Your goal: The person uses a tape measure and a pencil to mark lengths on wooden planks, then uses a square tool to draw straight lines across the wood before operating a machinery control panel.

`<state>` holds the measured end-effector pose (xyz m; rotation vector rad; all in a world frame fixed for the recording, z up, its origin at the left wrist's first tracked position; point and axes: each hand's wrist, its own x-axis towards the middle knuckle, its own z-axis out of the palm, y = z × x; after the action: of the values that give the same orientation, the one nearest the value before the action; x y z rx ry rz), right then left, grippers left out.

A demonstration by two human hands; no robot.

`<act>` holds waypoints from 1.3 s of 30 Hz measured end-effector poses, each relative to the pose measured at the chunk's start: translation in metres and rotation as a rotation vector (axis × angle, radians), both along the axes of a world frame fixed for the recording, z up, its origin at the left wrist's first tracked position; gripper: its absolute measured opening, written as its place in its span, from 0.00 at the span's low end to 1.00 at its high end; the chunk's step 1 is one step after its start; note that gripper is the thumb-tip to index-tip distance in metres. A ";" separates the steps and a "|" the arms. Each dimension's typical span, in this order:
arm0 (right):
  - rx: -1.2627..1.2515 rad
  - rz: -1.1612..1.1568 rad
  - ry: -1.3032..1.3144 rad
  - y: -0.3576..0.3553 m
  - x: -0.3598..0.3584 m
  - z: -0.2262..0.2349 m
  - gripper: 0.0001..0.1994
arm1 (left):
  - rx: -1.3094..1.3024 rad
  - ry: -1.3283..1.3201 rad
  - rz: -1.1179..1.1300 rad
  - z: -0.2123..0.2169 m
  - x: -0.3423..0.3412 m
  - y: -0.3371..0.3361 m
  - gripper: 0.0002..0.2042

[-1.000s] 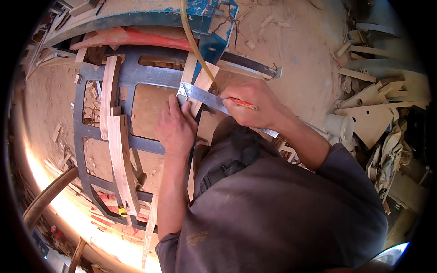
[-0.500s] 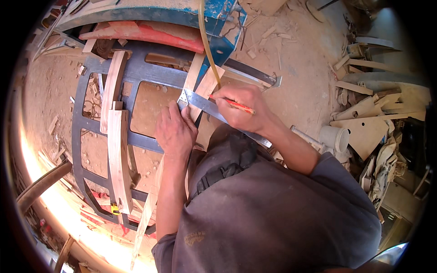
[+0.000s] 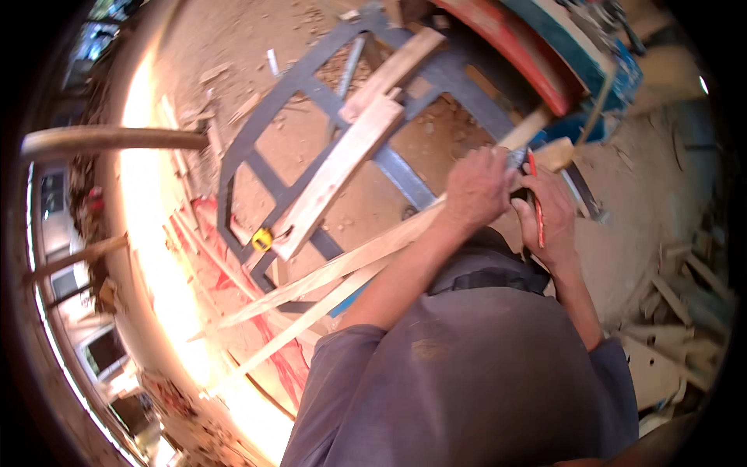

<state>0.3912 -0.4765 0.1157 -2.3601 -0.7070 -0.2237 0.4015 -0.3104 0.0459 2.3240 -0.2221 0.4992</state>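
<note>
So the marking step looks to be what's in hand here. A red pencil [image 3: 536, 198] is held in the right hand [image 3: 547, 218], right of centre in the frame, with the fingers closed snugly around it and its tip pointed up toward the end of a long wooden slat [image 3: 342, 268]. The left hand [image 3: 480, 189] is pressed down just beside it, fingers curled over the slat and over what looks like a small metal square [image 3: 517, 159]; only a sliver of that is seen, so the exact tool can't be told for sure. The slat itself is laid diagonally from the lower left up to the hands, resting across a dark grey metal frame [image 3: 257, 132] on the dusty floor. A second, wider board [image 3: 338, 175] is laid across the same frame at upper centre, and a yellow tape measure [image 3: 262, 239] is parked by its lower end. A red and blue machine [image 3: 580, 66] is seen at the upper right, with offcuts [image 3: 677, 311] scattered at the right edge.

Judging from that, a line is about to be drawn: the square needs to be kept pinned flat and the pencil run tight along its edge.
</note>
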 end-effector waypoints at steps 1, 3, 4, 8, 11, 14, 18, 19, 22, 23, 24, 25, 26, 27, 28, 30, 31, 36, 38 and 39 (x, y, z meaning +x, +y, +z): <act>-0.011 0.031 0.003 0.005 0.003 -0.002 0.18 | 0.000 0.005 0.028 -0.002 -0.001 0.005 0.15; -0.054 0.076 0.002 0.011 0.004 -0.001 0.21 | -0.053 -0.020 0.057 -0.004 -0.008 0.007 0.15; -0.059 0.100 0.015 0.017 0.003 -0.005 0.22 | -0.052 0.029 0.085 -0.005 -0.016 0.016 0.14; -0.134 0.035 -0.024 0.025 -0.001 -0.012 0.22 | -0.052 0.102 0.178 -0.009 -0.038 0.046 0.15; -0.130 0.020 -0.013 0.025 -0.003 -0.027 0.19 | -0.133 0.097 0.263 -0.017 -0.051 0.065 0.17; -0.159 0.080 0.003 0.040 -0.006 -0.027 0.17 | -0.200 0.107 0.293 -0.023 -0.066 0.078 0.19; -0.234 0.231 -0.025 0.081 -0.001 -0.026 0.18 | -0.198 0.069 0.393 -0.041 -0.085 0.102 0.22; -0.212 0.231 -0.020 0.078 0.001 -0.032 0.18 | -0.213 0.133 0.368 -0.041 -0.086 0.106 0.24; -0.192 0.271 -0.085 0.100 0.002 -0.030 0.18 | -0.164 0.124 0.293 -0.029 -0.107 0.128 0.28; -0.210 0.258 -0.073 0.104 0.004 -0.031 0.18 | -0.137 0.089 0.279 -0.027 -0.116 0.133 0.30; -0.226 0.254 -0.063 0.112 0.007 -0.031 0.19 | -0.109 0.053 0.276 -0.025 -0.129 0.142 0.32; -0.241 0.249 -0.052 0.118 0.009 -0.031 0.19 | -0.079 0.018 0.270 -0.023 -0.141 0.150 0.33; -0.254 0.221 -0.022 0.122 0.014 -0.033 0.19 | -0.050 0.026 0.262 -0.027 -0.150 0.157 0.34; -0.297 0.206 -0.038 0.123 0.023 -0.042 0.20 | -0.017 0.039 0.262 -0.030 -0.163 0.161 0.35; -0.301 0.209 -0.032 0.126 0.030 -0.043 0.20 | 0.016 0.054 0.258 -0.031 -0.170 0.168 0.36; -0.294 0.238 -0.019 0.142 0.045 -0.039 0.20 | 0.007 0.057 0.276 -0.021 -0.178 0.173 0.38; -0.275 0.254 -0.012 0.153 0.057 -0.039 0.20 | 0.000 0.059 0.278 -0.017 -0.180 0.174 0.39; -0.143 0.439 -0.104 0.235 0.109 -0.016 0.17 | 0.014 0.159 0.239 -0.007 -0.175 0.179 0.37; -0.079 0.526 -0.115 0.279 0.139 -0.026 0.18 | 0.007 0.190 0.228 -0.009 -0.169 0.178 0.36; -0.107 0.521 -0.115 0.302 0.152 -0.033 0.18 | 0.018 0.206 0.230 -0.009 -0.167 0.180 0.35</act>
<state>0.5429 -0.1741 0.0823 -2.1806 -1.3850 -0.0937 0.2348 -0.1307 0.0371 2.4110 0.1407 0.3661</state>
